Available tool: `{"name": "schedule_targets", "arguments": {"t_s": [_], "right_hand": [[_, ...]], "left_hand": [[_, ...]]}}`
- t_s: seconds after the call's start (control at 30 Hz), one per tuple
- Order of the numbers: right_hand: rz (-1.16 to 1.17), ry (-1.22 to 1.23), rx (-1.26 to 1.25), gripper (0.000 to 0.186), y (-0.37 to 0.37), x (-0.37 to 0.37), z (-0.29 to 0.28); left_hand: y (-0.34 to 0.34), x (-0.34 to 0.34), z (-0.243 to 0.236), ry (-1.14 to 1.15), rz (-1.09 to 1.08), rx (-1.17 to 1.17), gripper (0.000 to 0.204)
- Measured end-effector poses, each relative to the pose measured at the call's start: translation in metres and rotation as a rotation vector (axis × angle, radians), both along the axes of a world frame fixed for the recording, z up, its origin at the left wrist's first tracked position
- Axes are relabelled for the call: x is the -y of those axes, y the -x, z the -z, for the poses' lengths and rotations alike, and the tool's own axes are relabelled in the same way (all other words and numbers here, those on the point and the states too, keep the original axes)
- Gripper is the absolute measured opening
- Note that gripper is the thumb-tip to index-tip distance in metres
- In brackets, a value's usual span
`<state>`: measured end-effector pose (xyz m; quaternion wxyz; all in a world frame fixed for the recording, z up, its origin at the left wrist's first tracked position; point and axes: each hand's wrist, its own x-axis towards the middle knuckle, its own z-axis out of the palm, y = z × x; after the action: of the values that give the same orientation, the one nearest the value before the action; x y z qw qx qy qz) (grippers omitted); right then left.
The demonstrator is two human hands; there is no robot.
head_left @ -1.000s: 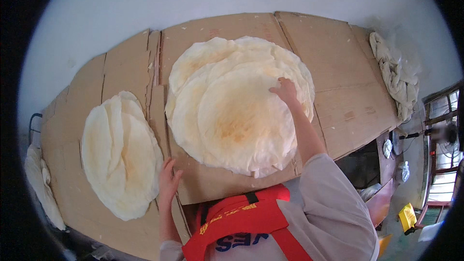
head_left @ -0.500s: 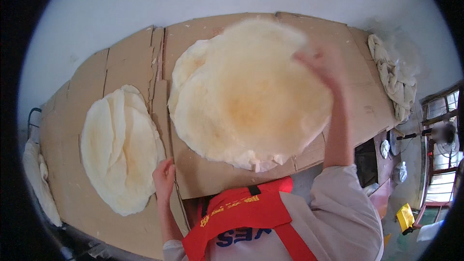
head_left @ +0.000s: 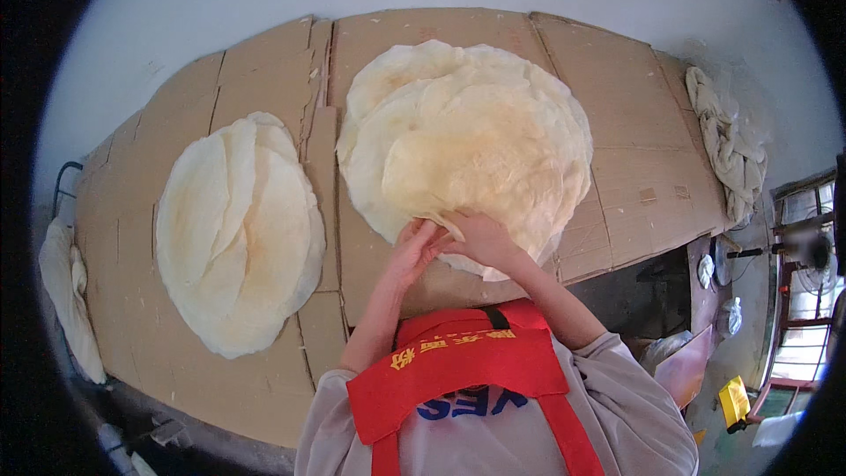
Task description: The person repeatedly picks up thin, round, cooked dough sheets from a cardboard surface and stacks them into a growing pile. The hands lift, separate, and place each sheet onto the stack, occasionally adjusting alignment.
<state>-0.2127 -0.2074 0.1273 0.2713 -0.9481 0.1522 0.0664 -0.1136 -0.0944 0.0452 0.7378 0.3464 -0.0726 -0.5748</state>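
Observation:
A stack of large, thin, pale flatbreads (head_left: 493, 115) lies on the cardboard before me, lightly browned in places. Both my hands meet at the near edge of its top sheet. My left hand (head_left: 418, 247) is closed on the edge, its fingers bent against the lifted dough. Beside it, my right hand (head_left: 483, 240) pinches the same rim, which is folded up a little between the hands. Part of the fingertips is hidden under the sheet. A second, smaller pile of flatbreads (head_left: 194, 256) lies to the left, its upper sheets folded in long ridges.
Cardboard sheets (head_left: 643, 185) with seams and raised edges cover the table. Crumpled cloths lie at the right end (head_left: 727, 141) and left end (head_left: 70, 300). A fan (head_left: 809, 256) stands by the window at right, and a yellow object (head_left: 735, 400) is below it.
The large flatbread my right hand was swinging across the stack now lies on top. My right hand has come down to the near edge, and my left has moved right to join it.

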Motion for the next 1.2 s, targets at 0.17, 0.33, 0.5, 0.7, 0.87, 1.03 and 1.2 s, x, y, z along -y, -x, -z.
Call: {"name": "schedule_targets", "arguments": {"t_s": [0.17,0.33,0.5,0.7,0.87,1.03,1.2], "right_hand": [[0.037,-0.148,0.094,0.083,0.031,0.013,0.065],[0.187,-0.239,0.098,0.081,0.023,0.013,0.065],[0.201,-0.185,0.217,0.07,0.021,-0.007,0.057],[0.386,-0.188,0.4,0.053,-0.007,-0.028,0.025],[0.309,-0.104,0.144,0.025,-0.028,0.025,0.045],[0.471,-0.849,0.223,0.022,0.015,0.167,0.039],[0.695,-0.967,0.222,0.023,0.073,0.286,0.06]], "left_hand": [[0.001,-0.001,0.013,-0.138,0.013,0.033,0.033],[0.005,-0.005,0.005,-0.214,-0.073,0.165,0.03],[0.009,-0.001,-0.001,-0.288,-0.229,-0.002,0.024],[0.002,-0.004,0.015,-0.327,-0.32,0.222,0.038],[-0.008,0.01,0.009,-0.624,-0.209,0.396,0.034],[-0.043,-0.022,0.025,-0.469,-0.346,0.168,0.032],[-0.068,-0.021,0.02,-0.61,-0.202,0.231,0.028]]}}
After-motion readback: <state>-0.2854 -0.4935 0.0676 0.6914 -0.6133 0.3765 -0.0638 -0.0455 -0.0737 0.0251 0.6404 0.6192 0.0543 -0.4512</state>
